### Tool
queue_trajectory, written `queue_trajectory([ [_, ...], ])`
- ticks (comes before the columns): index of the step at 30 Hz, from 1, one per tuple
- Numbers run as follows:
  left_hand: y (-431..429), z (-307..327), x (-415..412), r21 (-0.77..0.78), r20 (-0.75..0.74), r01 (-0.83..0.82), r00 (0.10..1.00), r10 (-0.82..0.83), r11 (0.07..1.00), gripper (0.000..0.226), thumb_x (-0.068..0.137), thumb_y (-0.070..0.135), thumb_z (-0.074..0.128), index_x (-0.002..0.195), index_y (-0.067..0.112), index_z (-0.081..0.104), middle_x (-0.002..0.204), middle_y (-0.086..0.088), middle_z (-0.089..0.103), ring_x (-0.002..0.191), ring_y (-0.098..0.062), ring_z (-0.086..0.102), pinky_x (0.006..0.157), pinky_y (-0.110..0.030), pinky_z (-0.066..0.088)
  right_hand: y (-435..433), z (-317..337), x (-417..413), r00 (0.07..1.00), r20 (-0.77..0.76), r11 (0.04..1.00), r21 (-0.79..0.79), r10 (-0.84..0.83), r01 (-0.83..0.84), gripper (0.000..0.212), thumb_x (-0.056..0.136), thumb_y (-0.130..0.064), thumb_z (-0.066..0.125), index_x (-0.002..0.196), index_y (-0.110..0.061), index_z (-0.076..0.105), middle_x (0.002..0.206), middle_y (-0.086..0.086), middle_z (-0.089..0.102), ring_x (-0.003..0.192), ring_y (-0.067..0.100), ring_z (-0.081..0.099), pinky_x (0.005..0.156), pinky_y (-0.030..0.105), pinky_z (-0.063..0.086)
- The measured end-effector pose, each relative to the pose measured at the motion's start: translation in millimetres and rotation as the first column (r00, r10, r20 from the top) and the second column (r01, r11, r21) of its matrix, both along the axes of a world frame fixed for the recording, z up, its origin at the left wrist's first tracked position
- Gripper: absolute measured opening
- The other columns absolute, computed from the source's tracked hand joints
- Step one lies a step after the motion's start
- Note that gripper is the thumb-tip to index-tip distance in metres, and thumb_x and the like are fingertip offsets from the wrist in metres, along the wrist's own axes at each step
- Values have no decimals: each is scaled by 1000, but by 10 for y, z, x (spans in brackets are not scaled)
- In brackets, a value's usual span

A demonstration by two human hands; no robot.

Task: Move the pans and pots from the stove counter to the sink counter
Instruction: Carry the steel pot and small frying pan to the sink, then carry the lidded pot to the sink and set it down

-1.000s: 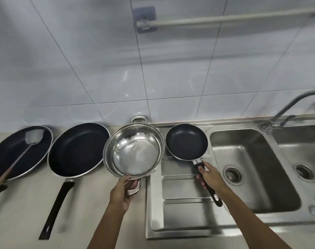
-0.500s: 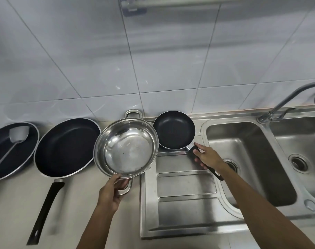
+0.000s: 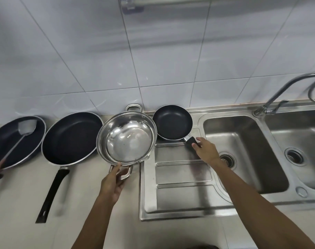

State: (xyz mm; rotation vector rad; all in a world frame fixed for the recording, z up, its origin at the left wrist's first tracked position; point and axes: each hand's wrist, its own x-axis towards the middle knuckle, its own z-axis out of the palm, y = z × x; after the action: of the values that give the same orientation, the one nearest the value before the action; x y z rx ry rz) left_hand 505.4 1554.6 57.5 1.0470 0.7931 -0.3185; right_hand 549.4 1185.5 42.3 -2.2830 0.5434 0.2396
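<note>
A shiny steel pot (image 3: 126, 139) with two loop handles sits at the edge of the beige counter, and my left hand (image 3: 113, 182) grips its near handle. To its right a small black frying pan (image 3: 172, 122) rests on the steel drainboard (image 3: 178, 178); my right hand (image 3: 206, 151) holds its black handle. Left of the pot lies a large black frying pan (image 3: 70, 137) with a long black handle. Farther left, another black pan (image 3: 14, 141) holds a metal spatula (image 3: 26, 126).
A double steel sink (image 3: 246, 151) lies right of the drainboard, with a curved faucet (image 3: 286, 90) behind it. The tiled wall rises directly behind the row of pans. A rail is fixed high on the wall.
My right hand has slid up the small pan's handle toward the pan, which shifted back toward the wall. My left hand keeps its hold on the pot handle.
</note>
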Motion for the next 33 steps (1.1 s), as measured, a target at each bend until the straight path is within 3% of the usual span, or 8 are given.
queue_trajectory([
  [6,-134,44,-405,55,-46,58,997,-56,997,29,94,36,68,103,9,68,107,-16,77,98,-31,76,79,-40,59,243,142,-448,956,255,947,-317,143,-57,41,94,-19,65,133,-6,60,123,22,67,104,46,61,89,53,52],
  [10,-434,98,-776,369,-13,189,980,-199,910,43,93,49,65,118,14,66,108,-10,75,96,-28,75,76,-36,59,433,173,-785,896,264,861,-465,357,-206,39,92,-17,68,128,-1,64,119,21,71,100,44,66,87,52,55],
  [12,-622,103,-1004,681,-26,317,912,-410,660,60,89,63,58,127,17,65,114,-5,75,102,-24,72,85,-32,54,487,177,-961,864,219,818,-487,454,-306,41,96,-24,62,132,-4,62,128,17,68,111,40,64,95,51,51],
  [14,-836,102,-1225,838,-52,351,813,-580,417,66,88,67,55,132,19,62,126,-5,72,114,-25,67,95,-33,51,493,175,-1170,825,168,770,-494,540,-404,45,101,-31,53,141,-9,56,139,12,63,124,33,57,105,49,43],
  [18,-1329,18,-1507,976,-156,216,579,-800,-34,62,94,54,58,140,11,57,145,-12,59,134,-28,54,108,-42,47,257,142,-1671,773,167,714,-537,612,-449,49,102,-37,47,144,-13,55,144,10,60,132,34,54,109,50,41],
  [21,-1874,8,-1696,970,-241,76,429,-871,-231,63,95,54,56,140,9,57,150,-13,53,141,-30,47,111,-48,44,-237,123,-2150,776,170,699,-579,607,-420,50,102,-40,43,144,-16,55,145,10,60,132,36,54,107,53,43],
  [24,-2542,25,-1913,963,-249,-29,292,-924,-268,58,94,51,59,137,12,61,148,-13,57,138,-31,51,110,-51,45,-879,112,-2663,830,181,724,-608,527,-327,50,99,-41,51,143,-17,57,143,10,62,131,37,56,106,55,44],
  [33,-5232,218,-2781,969,-209,-170,-191,-959,-177,66,99,61,37,142,15,56,151,-11,53,143,-29,45,116,-53,36,-3094,310,-4525,988,152,763,-643,37,70,53,102,-49,43,147,-22,52,149,7,56,138,36,50,111,57,39],
])
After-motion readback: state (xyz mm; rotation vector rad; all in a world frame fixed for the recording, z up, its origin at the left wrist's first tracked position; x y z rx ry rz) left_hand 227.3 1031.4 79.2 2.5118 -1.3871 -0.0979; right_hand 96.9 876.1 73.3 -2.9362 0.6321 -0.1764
